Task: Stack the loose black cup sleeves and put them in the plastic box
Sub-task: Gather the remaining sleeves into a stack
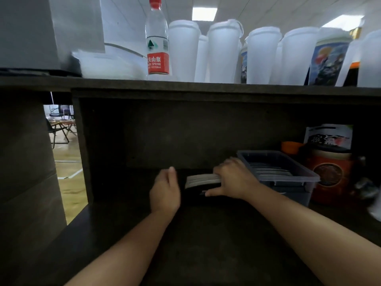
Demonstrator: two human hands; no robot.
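While the right hand [231,178] grips a stack of flat black cup sleeves [203,180] on the dark tabletop [206,244], the left hand [165,190] hovers just beside it, fingers relaxed. Right of the stack sits the clear plastic box [288,182], more sleeves inside.

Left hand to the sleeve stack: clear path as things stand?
Probably yes. The left hand hovers open just left of the sleeve stack, with nothing visible between them. The right hand grips only the stack's right end, leaving the left end free.
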